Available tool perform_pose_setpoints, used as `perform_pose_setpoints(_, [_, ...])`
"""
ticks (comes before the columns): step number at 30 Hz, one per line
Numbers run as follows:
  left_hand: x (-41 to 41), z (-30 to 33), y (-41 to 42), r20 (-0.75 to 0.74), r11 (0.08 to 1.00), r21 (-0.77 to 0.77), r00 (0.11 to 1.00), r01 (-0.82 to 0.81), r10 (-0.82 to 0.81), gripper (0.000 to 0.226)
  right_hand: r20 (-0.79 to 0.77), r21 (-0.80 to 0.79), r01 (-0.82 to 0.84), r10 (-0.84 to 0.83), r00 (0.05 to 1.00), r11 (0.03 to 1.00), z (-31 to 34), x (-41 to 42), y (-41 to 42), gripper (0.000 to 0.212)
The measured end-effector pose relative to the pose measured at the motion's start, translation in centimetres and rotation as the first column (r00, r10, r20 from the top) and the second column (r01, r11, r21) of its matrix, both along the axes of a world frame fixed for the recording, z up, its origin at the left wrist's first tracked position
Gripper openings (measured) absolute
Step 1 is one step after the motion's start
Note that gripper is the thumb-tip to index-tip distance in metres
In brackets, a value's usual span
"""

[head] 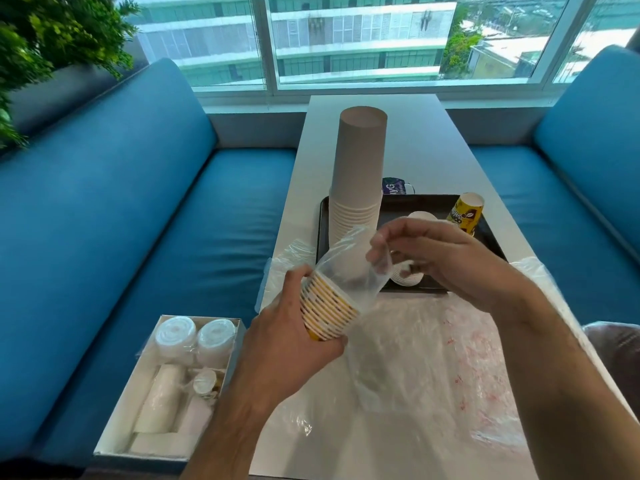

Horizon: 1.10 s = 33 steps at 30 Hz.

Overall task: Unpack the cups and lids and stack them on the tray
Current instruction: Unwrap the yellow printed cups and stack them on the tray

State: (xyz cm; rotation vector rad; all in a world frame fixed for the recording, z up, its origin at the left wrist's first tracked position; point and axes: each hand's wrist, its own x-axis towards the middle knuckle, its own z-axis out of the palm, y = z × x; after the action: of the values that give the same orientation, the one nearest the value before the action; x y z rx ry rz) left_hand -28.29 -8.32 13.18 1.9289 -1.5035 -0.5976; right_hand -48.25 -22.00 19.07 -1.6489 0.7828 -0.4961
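Gripped by the left hand (pixel 294 327) at about 6 o'clock of the tray (pixel 323 220): a nested sleeve of yellow printed cups (pixel 327 306), tilted with the mouth end toward 1 o'clock, presumably so the clear plastic bag (pixel 349 268) can slide off along the stack. Fingers and thumb curled round the lower cups, clamped through the wrapping, wrist bent inward, forearm rising from 6 o'clock. Pinching the bag's open lip: the right hand (pixel 440 258), thumb and forefinger together on the film, remaining fingers loosely curled, forearm entering from 4 o'clock. Probably mid-peel, though blur at the film edge leaves the exact pinch point unclear.

Already on the tray: a tall stack of plain cups (pixel 358 174) at 10 o'clock, one yellow cup (pixel 465 213) upside down at 2 o'clock, white lids (pixel 407 277) near 6 o'clock, partly hidden. Spread across the table (pixel 415 140): spent wrapping (pixel 433 368). On the blue bench at 8 o'clock: an open box (pixel 166 386) of still-wrapped lids and cups.
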Motion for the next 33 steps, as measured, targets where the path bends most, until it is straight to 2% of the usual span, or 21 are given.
perform_pose_setpoints(2, [0.0, 0.4, 0.1, -0.059, 1.000, 0.019, 0.998, 0.003, -0.002, 0.090, -0.076, 0.043, -0.181, 0.184, 0.980, 0.982, 0.0, -0.5, 0.0, 0.038])
perform_pose_setpoints(4, [-0.1, 0.7, 0.1, -0.129, 0.999, 0.038, 0.992, 0.006, -0.001, 0.089, -0.224, -0.031, -0.277, 0.263, 0.938, 0.960, -0.2, -0.3, 0.2, 0.050])
perform_pose_setpoints(6, [-0.1, 0.9, 0.1, -0.236, 0.998, 0.067, 0.972, 0.006, 0.010, 0.085, -0.370, -0.197, -0.279, 0.192, 0.909, 0.940, -0.2, -0.1, 0.1, 0.042])
perform_pose_setpoints(9, [0.2, 1.2, 0.4, -0.437, 0.991, 0.135, 0.899, 0.023, 0.039, 0.084, -0.389, -0.279, -0.280, 0.159, 0.908, 0.918, 0.4, -0.6, 0.1, 0.021])
perform_pose_setpoints(11, [0.6, 1.2, 0.6, -0.593, 0.987, 0.156, 0.803, 0.035, 0.065, 0.091, -0.278, -0.290, -0.193, 0.110, 0.954, 0.938, 0.9, -1.3, -0.2, 0.011])
perform_pose_setpoints(13, [1.0, 1.3, 1.0, -0.766, 0.982, 0.178, 0.636, 0.066, 0.096, 0.099, -0.172, -0.261, -0.129, 0.085, 0.981, 0.957, 1.4, -2.0, -0.4, 0.015])
perform_pose_setpoints(15, [1.2, 1.6, 1.3, -0.890, 0.962, 0.226, 0.435, 0.155, 0.139, 0.104, -0.203, -0.241, -0.203, 0.155, 0.967, 0.949, 1.4, -2.3, -0.7, 0.036])
perform_pose_setpoints(17, [1.0, 2.2, 1.5, -0.944, 0.930, 0.251, 0.282, 0.270, 0.172, 0.103, -0.261, -0.220, -0.296, 0.236, 0.936, 0.929, 1.2, -2.1, -0.9, 0.042])
perform_pose_setpoints(19, [0.9, 2.4, 1.6, -0.954, 0.905, 0.252, 0.243, 0.342, 0.174, 0.094, -0.240, -0.222, -0.290, 0.236, 0.942, 0.931, 1.1, -1.8, -1.1, 0.030])
perform_pose_setpoints(21, [1.1, 2.5, 1.6, -0.959, 0.903, 0.240, 0.228, 0.356, 0.166, 0.078, -0.176, -0.274, -0.193, 0.148, 0.973, 0.942, 1.1, -1.9, -1.6, 0.022])
perform_pose_setpoints(23, [1.3, 2.5, 1.7, -0.956, 0.908, 0.241, 0.245, 0.343, 0.161, 0.071, -0.091, -0.321, -0.038, 0.010, 0.996, 0.946, 1.0, -2.5, -2.3, 0.019])
perform_pose_setpoints(25, [1.4, 2.4, 1.8, -0.941, 0.918, 0.259, 0.293, 0.300, 0.170, 0.079, -0.007, -0.320, 0.088, -0.096, 0.995, 0.943, 1.1, -3.3, -2.9, 0.024])
perform_pose_setpoints(27, [1.2, 2.3, 1.5, -0.913, 0.942, 0.265, 0.369, 0.206, 0.176, 0.086, 0.044, -0.310, 0.082, -0.072, 0.996, 0.947, 1.4, -3.4, -3.1, 0.024])
perform_pose_setpoints(29, [0.4, 2.6, 0.9, -0.812, 0.969, 0.200, 0.578, 0.142, 0.083, 0.085, 0.009, -0.316, -0.026, 0.030, 1.000, 0.948, 2.0, -2.5, -2.7, 0.014])
perform_pose_setpoints(31, [-0.3, 3.0, 0.5, -0.623, 0.976, 0.170, 0.782, 0.136, 0.000, 0.086, -0.142, -0.366, -0.172, 0.127, 0.982, 0.915, 2.2, -1.5, -2.5, 0.021])
perform_pose_setpoints(33, [-0.8, 3.5, 0.2, -0.448, 0.979, 0.173, 0.894, 0.105, -0.017, 0.082, -0.260, -0.317, -0.298, 0.220, 0.940, 0.900, 2.2, -0.5, -2.3, 0.020])
